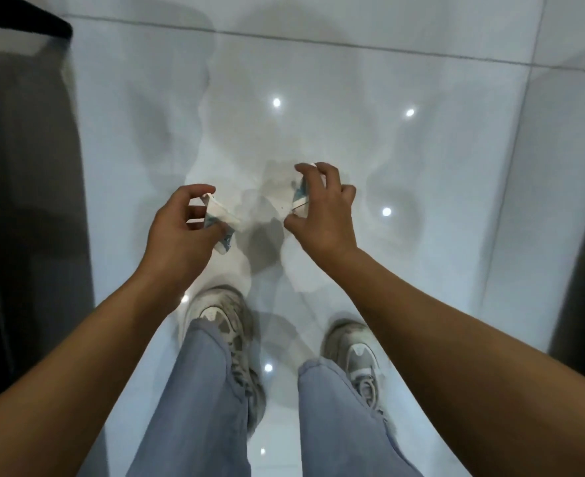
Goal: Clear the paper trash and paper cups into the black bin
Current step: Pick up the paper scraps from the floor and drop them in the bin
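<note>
At the bottom of the frame stand the person's legs in blue-grey trousers (198, 390) and two worn pale sneakers (222, 315) on the glossy white tiled floor (422, 166). Just above them, at centre frame, both hands are held out over the floor, each with something in it. The left hand (177, 235) curls its fingers and thumb round a crumpled paper cup (220, 223), white with a blue print, lying tilted in the grip. The right hand (322, 211) pinches a second paper cup (299, 199) between thumb and bent fingers; much of it is hidden behind the fingers.

These cups look very light and soft (already partly crushed, by the look of the left one), so a gentle pinch on the wall or rim should be enough; a harder squeeze would only flatten them, which does no harm for trash. They seem dry, not slippery.

Farther off, at the left edge and upper left, rises a dark furniture edge (26, 25). The black bin is not visible in this view.
</note>
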The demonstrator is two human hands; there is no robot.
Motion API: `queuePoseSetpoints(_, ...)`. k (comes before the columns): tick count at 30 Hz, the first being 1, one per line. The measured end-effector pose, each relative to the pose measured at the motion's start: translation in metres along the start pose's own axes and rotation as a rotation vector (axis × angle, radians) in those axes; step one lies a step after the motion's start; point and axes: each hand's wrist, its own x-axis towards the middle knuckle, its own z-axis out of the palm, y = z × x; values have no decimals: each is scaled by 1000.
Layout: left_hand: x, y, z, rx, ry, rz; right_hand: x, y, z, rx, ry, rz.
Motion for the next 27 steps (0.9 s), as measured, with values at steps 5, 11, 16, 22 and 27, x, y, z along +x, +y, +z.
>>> queuePoseSetpoints(5, -84, 67, -9, 40, -77, 13, -67, -51, -87, 116, 26, 14)
queuePoseSetpoints(11, -214, 187, -24, 66, -151, 71, -150, -136, -247, 244, 83, 37)
queuePoseSetpoints(16, -296, 316, -34, 120, -248, 219, -203, -197, -385, 237, 222, 73)
queuePoseSetpoints(22, -356, 467, -37, 172, -301, 423, -244, -241, -522, 246, 397, 152)
queuePoseSetpoints(27, -391, 562, -4, 240, -387, 539, -263, -251, -606, 277, 485, 207)
